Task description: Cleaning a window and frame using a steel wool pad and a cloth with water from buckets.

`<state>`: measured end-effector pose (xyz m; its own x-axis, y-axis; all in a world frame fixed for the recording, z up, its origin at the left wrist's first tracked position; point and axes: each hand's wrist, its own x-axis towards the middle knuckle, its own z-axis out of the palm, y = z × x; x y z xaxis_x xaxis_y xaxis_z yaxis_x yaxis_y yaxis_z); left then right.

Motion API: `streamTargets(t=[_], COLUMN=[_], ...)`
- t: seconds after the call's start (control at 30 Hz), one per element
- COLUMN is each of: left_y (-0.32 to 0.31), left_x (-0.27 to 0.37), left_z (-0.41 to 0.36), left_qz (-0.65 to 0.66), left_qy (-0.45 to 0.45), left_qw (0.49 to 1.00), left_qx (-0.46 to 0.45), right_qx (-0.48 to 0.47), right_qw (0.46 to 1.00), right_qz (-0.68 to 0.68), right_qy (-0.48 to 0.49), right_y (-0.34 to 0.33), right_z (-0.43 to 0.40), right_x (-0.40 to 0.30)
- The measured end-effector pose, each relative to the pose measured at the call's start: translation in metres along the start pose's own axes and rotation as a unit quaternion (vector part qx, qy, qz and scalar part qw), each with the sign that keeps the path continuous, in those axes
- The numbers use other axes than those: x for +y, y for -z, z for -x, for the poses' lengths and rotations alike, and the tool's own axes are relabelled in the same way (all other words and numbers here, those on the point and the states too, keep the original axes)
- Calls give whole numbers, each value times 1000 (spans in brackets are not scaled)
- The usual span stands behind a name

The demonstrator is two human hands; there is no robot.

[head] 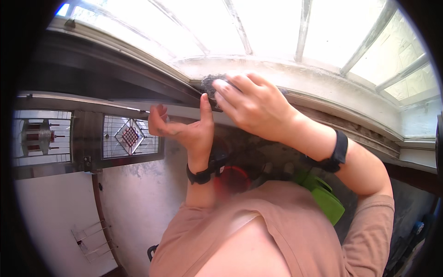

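My right hand (254, 104) is closed over a dark grey, fuzzy cloth or scrubbing pad (211, 84). The pad lies against the window frame, where the sliding sash edge (180, 86) meets the sill track (346, 128). Part of the pad is hidden under my fingers. My left hand (188, 126) is just below and to the left, raised with its thumb up and its fingers partly curled. Nothing shows in it, and whether it touches the frame cannot be told. Each wrist wears a black strap.
Beyond the pale sill stand window bars (238, 27). A dark-framed panel with patterned glass (130, 136) is at the left, above a wall rack (93, 240). Below my arms are a red bucket (233, 180) and a green plastic container (327, 199).
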<state>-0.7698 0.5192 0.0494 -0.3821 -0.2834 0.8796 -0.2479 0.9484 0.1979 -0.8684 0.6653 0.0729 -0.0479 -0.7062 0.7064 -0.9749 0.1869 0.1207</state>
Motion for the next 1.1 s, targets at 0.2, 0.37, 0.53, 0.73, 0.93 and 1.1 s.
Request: streamTargets(t=[0.2, 0.37, 0.53, 0.73, 0.93, 1.1], left_y=[-5, -8, -14, -13, -14, -10], left_x=[-7, -10, -12, -12, -16, -14], left_z=[2, 4, 6, 7, 9, 6], left_qz=[27, 14, 31, 29, 25, 29], left_qy=[-21, -13, -29, -15, -55, -66], left_qw=[999, 999, 998, 998, 997, 997], left_qx=[24, 37, 55, 51, 42, 34], right_qx=[-31, -1, -46, 10, 56, -26], right_qw=[996, 999, 991, 994, 994, 992], right_qz=[79, 7, 122, 102, 20, 86], right_qy=[38, 32, 37, 38, 88, 84], right_y=[-31, -35, -29, -31, -18, -36], right_z=[2, -11, -4, -6, -5, -1], right_x=[4, 6, -3, 5, 17, 2])
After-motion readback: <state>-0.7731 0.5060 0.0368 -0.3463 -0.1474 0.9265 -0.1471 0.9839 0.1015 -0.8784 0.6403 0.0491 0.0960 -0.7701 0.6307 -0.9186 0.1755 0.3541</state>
